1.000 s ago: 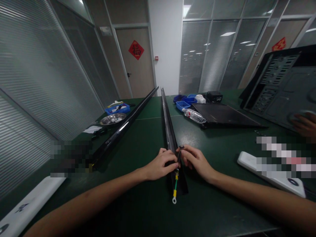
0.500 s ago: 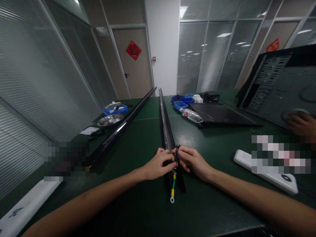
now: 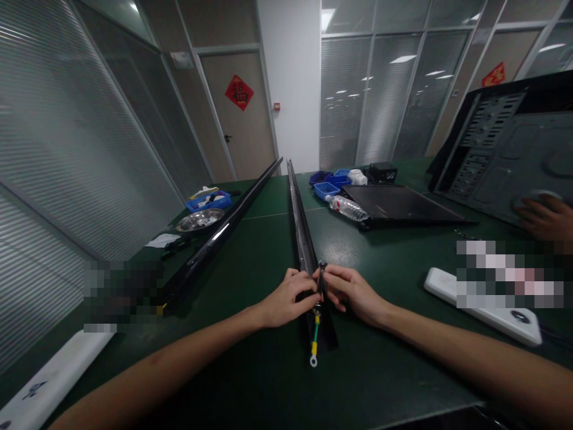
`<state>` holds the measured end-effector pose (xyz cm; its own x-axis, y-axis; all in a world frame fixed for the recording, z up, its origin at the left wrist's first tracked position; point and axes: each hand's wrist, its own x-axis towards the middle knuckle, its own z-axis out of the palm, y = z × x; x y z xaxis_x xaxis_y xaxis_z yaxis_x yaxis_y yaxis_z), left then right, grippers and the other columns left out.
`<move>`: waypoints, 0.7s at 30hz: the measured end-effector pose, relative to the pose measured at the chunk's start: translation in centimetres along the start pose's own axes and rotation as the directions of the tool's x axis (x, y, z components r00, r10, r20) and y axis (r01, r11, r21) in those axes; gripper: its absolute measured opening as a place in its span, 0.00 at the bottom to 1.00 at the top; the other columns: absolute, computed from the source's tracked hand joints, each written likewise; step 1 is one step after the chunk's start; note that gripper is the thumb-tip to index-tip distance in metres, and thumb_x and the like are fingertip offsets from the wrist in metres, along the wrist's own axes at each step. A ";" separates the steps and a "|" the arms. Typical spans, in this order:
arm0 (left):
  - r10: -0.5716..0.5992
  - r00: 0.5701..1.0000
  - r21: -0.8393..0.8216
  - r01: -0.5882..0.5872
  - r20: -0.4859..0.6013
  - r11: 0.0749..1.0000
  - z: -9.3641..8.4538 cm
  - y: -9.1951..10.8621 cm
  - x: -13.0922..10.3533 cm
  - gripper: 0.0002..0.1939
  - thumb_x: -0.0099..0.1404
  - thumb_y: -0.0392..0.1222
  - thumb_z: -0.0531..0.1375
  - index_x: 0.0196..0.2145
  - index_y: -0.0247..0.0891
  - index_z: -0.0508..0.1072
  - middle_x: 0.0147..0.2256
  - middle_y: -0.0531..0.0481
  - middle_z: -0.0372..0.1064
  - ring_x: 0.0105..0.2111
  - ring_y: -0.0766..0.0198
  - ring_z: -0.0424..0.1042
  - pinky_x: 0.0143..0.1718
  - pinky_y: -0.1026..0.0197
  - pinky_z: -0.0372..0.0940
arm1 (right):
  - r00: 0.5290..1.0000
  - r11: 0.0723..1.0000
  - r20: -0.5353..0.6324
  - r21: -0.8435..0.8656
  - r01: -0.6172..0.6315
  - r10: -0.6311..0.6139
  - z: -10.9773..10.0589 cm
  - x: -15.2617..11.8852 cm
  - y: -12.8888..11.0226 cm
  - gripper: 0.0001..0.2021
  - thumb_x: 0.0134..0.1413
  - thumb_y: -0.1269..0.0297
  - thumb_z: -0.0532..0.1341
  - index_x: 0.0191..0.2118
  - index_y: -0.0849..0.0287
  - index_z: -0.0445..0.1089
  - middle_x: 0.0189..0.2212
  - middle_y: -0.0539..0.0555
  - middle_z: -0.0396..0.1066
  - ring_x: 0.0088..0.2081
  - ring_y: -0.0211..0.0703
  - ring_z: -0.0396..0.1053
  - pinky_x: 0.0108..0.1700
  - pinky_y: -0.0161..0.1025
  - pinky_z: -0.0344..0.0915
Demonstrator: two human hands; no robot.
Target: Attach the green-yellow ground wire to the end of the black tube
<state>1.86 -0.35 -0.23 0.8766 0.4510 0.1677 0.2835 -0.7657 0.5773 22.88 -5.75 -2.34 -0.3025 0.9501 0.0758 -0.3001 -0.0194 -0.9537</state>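
- Left hand (image 3: pixel 289 298): fingers bent over the near end of a dark rail (image 3: pixel 301 233); thumb and forefinger tips beside the lower part of a slim dark tool (image 3: pixel 320 279). Cannot tell whether they pinch it.
- Right hand (image 3: pixel 356 294): thumb and fingertips closed on the tool's upper part, above the rail; remaining fingers curled.
- Wire (image 3: pixel 316 333): green, yellow sleeves, ring terminal at its near end; lies along the rail's near end, just below the left thumb.
- Second dark rail (image 3: pixel 219 233): to the left, well apart from the hands.
- Door sign (image 3: pixel 239 92): red diamond, dark character legible as 福. Another red sign (image 3: pixel 493 75), upper right: writing not legible.
- Bottle (image 3: pixel 348 208): clear, on its side, red mark on label; no brand readable. Near blue trays (image 3: pixel 326 190) and a black flat panel (image 3: pixel 403 204).
- White device, left (image 3: pixel 54 373): dark logo, not legible. White device, right (image 3: pixel 481 306): round dark spot near one end; pixelation covers part.
- Far right: another person's hand (image 3: pixel 548 218) at a large metal panel (image 3: pixel 514 143).
- Green table (image 3: pixel 250 358) beneath all rails.
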 end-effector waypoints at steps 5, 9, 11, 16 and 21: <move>0.000 1.000 0.006 0.000 0.010 1.000 0.0 0.0 0.0 0.14 0.78 0.47 0.51 0.40 0.40 0.73 0.45 0.48 0.71 0.48 0.56 0.66 0.54 0.53 0.52 | 1.000 1.000 -0.001 -0.005 -0.003 0.003 -0.1 0.0 0.1 0.19 0.61 0.50 0.66 0.47 0.62 0.73 0.24 0.49 0.69 0.20 0.32 0.58 0.18 0.27 0.55; 0.002 1.000 -0.004 -0.002 0.028 1.000 -0.1 -0.1 0.0 0.16 0.78 0.49 0.50 0.39 0.40 0.72 0.43 0.48 0.70 0.47 0.56 0.66 0.54 0.53 0.53 | 1.000 1.000 0.003 -0.009 -0.004 0.004 0.0 0.0 0.0 0.18 0.61 0.50 0.65 0.46 0.61 0.73 0.24 0.49 0.69 0.20 0.31 0.58 0.18 0.26 0.55; 0.006 0.999 -0.008 -0.006 0.031 1.000 -0.1 -0.2 0.0 0.17 0.79 0.49 0.49 0.39 0.40 0.72 0.43 0.49 0.70 0.47 0.56 0.66 0.54 0.53 0.53 | 1.000 1.000 0.000 -0.015 -0.005 0.005 0.0 0.0 -0.1 0.18 0.61 0.50 0.65 0.45 0.61 0.73 0.24 0.48 0.69 0.20 0.31 0.58 0.18 0.27 0.55; 0.018 0.999 -0.008 -0.018 0.027 1.000 -0.1 -0.3 0.0 0.18 0.79 0.50 0.47 0.40 0.41 0.73 0.44 0.49 0.70 0.48 0.56 0.66 0.54 0.54 0.52 | 1.000 1.000 -0.006 -0.029 -0.001 0.001 0.0 -0.1 0.0 0.17 0.61 0.51 0.66 0.44 0.61 0.73 0.23 0.47 0.67 0.19 0.31 0.58 0.18 0.26 0.55; 0.012 1.000 -0.022 -0.011 0.025 1.000 -0.1 -0.3 0.0 0.18 0.79 0.51 0.48 0.41 0.41 0.73 0.41 0.50 0.69 0.45 0.58 0.66 0.53 0.55 0.53 | 1.000 0.999 -0.017 -0.032 0.023 -0.023 0.0 -0.2 0.1 0.18 0.62 0.50 0.65 0.46 0.61 0.73 0.23 0.48 0.68 0.19 0.31 0.57 0.18 0.26 0.55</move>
<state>1.76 -0.10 -0.31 0.8892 0.4306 0.1548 0.2652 -0.7607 0.5925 22.91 -5.96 -2.42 -0.2803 0.9554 0.0930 -0.2781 0.0119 -0.9605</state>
